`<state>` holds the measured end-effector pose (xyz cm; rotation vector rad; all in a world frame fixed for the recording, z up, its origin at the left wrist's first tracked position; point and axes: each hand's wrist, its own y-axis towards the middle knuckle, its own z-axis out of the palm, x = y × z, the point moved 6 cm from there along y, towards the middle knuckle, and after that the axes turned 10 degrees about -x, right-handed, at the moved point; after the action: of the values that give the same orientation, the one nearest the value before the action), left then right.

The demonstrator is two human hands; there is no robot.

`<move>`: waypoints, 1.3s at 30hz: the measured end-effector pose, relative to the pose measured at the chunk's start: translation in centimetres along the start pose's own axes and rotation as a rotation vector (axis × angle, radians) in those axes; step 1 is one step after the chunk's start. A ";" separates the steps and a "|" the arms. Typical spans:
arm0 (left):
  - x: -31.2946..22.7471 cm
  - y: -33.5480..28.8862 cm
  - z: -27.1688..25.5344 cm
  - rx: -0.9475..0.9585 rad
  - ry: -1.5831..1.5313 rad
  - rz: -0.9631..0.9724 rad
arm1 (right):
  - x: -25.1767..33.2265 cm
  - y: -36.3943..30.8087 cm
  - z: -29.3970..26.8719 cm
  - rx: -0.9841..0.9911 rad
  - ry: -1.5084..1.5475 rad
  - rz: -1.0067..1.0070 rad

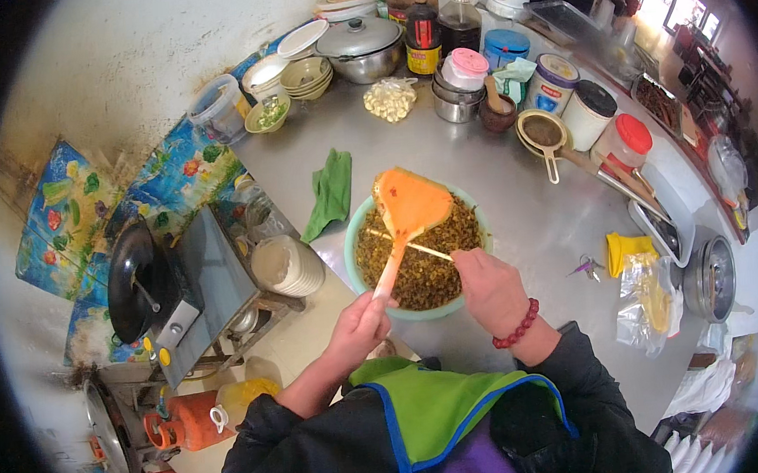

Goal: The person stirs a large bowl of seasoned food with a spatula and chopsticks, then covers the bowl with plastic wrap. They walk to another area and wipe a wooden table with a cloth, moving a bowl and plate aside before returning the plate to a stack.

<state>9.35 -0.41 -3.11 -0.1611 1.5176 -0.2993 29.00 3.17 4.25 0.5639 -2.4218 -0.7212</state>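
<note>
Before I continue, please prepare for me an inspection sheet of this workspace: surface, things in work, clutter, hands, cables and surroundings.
Surface: grey metal tabletop, shiny, with scattered reflections.
Things in work: mint-green basin holding brown-yellow chopped mixture; orange spatula above it; pale stick, perhaps a chopstick, crossing behind the spatula's handle.
Clutter: green cloth beside the basin; lidded metal pot and bagged pale cloves toward the back; keys on the right.
Hands: left hand grips the spatula's handle; right hand holds the stick.
Cables: nothing seen.
Surroundings: black wok and orange gas cylinder on the left, off the tabletop.
</note>
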 end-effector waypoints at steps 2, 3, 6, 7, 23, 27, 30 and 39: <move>0.2 -0.1 -0.4 0.008 -0.012 -0.014 | -1.1 -0.1 0.1 -0.009 -0.014 0.043; 0.3 -0.3 -0.6 0.011 -0.031 -0.031 | -1.9 -0.3 0.2 -0.012 -0.020 0.074; 0.2 -0.7 -1.6 -0.056 -0.080 -0.023 | -3.8 -0.8 0.4 0.001 -0.012 0.149; 0.2 -0.8 -2.0 -0.086 -0.095 -0.023 | -4.5 -1.0 0.5 0.007 -0.005 0.178; -0.9 0.3 -0.1 -0.059 -0.396 -0.186 | -6.1 -3.2 -0.7 -0.186 0.330 0.366; -1.1 -0.1 1.1 0.019 -0.434 -0.276 | -2.2 -3.0 0.8 -0.151 0.227 0.050; -1.5 -1.1 1.9 0.118 -0.532 -0.354 | -1.4 -2.6 2.2 -0.142 0.259 -0.004; -0.2 -2.6 0.6 0.067 -0.492 -0.438 | -5.7 -1.8 1.4 -0.240 0.126 0.159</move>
<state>9.72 -2.93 -2.13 -0.4812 0.9717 -0.6103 32.94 5.24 0.05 0.3079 -2.1944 -0.8652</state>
